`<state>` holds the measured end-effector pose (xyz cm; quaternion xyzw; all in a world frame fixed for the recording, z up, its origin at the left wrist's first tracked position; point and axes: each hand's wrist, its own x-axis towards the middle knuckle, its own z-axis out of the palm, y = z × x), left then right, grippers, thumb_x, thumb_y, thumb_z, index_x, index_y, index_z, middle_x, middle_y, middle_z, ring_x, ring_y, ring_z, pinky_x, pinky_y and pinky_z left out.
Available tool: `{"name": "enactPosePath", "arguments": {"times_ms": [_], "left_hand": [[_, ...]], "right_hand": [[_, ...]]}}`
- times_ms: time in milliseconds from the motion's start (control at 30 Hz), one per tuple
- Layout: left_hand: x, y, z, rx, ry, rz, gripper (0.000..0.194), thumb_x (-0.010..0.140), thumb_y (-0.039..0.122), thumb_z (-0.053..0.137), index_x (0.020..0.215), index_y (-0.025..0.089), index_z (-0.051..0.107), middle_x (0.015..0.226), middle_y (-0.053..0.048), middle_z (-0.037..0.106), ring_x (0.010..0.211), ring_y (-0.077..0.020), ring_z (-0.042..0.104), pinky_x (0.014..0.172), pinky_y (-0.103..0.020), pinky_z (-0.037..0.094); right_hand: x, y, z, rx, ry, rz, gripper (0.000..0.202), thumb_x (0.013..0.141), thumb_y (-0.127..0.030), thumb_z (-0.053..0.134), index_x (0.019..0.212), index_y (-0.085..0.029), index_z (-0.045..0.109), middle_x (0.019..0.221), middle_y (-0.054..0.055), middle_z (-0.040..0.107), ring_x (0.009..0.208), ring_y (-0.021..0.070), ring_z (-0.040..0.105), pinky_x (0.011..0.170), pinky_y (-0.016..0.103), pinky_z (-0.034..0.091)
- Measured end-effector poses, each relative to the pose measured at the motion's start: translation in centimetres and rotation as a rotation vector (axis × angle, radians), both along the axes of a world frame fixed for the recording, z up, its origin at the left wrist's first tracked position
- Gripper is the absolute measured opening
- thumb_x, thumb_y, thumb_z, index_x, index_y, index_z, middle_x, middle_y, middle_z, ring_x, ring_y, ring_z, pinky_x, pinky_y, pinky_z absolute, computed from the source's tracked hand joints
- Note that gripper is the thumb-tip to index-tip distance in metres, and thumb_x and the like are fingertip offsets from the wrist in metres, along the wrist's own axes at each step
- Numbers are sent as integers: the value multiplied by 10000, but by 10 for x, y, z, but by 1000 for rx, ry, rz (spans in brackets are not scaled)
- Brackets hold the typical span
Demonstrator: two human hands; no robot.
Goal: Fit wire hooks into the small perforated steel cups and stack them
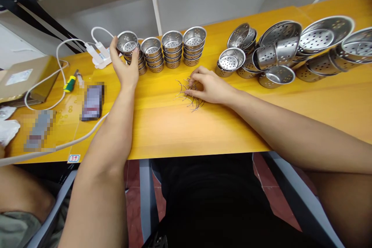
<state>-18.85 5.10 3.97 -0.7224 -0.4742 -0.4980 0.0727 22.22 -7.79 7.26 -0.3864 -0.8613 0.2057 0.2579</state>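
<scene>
My left hand (125,70) has its thumb and fingers round the rim of a perforated steel cup (128,42). That cup sits at the top of the leftmost stack, tilted a little. Beside it stand three more stacks of similar cups, among them a middle stack (172,48) and a right-hand stack (194,46). My right hand (211,86) is over a small loose pile of thin curved metal wires (192,102). Its thumb and fingertips are pinched together among the wires, seemingly on one of them.
Larger perforated cups (276,54) and strainer bowls (325,37) lie jumbled at the right. On the left are a power strip (100,59) with white cables, a green-yellow screwdriver (69,83), two blurred phones (92,102) and a cardboard box (27,79). Another person's leg shows lower left.
</scene>
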Motion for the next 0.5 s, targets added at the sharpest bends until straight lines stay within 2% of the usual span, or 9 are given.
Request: {"name": "enactPosePath", "arguments": {"times_ms": [67,133,167,300,367,433,500], "left_hand": [[2,-3,3,18,137,-88,854,1168,872,92,1661,259,425,1683,-7,729,1878,24,-181,1471,-547,27],[3,-6,5,14,176,-129,866,1161,883,93,1612,263,498,1648,-4,754,1853,41,-284,1480,-534,-41],[4,-6,6,7,152,-110,857,1165,880,115,1632,260,478,1678,-7,735,1864,27,-262,1482,-540,-31],[5,-6,5,-35,-118,70,924,1161,904,268,1774,219,174,1864,-43,560,1879,-47,119,1460,-548,196],[8,-8,8,-92,-164,50,940,1155,915,275,1784,224,165,1843,-41,585,1890,-74,104,1456,-569,211],[14,-14,15,-159,-137,-40,883,1171,889,251,1771,241,267,1758,-30,673,1919,-89,-37,1471,-596,150],[19,-21,25,-187,-123,-101,871,1161,895,284,1750,258,362,1693,-29,724,1928,-93,-63,1504,-586,115]], "right_hand": [[0,0,0,-4,-3,2,308,998,-537,845,1047,-255,731,1320,186,700,1267,445,717,1180,681,590],[0,-1,1,-12,-7,1,307,1002,-540,834,1048,-253,735,1321,190,699,1267,444,719,1182,684,591],[0,-1,2,-16,-10,0,307,1002,-540,831,1050,-251,738,1319,191,698,1267,444,720,1183,685,591],[-1,-1,3,-23,-7,-1,299,999,-524,839,1046,-246,738,1303,183,698,1264,439,722,1190,679,584],[0,-1,2,-20,-3,3,293,1003,-517,843,1047,-247,739,1308,178,698,1267,432,719,1194,669,580],[0,-1,2,-18,-5,5,293,1006,-515,848,1050,-245,745,1311,176,696,1268,429,717,1192,657,579],[0,-1,2,-19,-9,3,295,1010,-518,853,1052,-244,751,1297,171,692,1260,426,717,1182,649,580]]}}
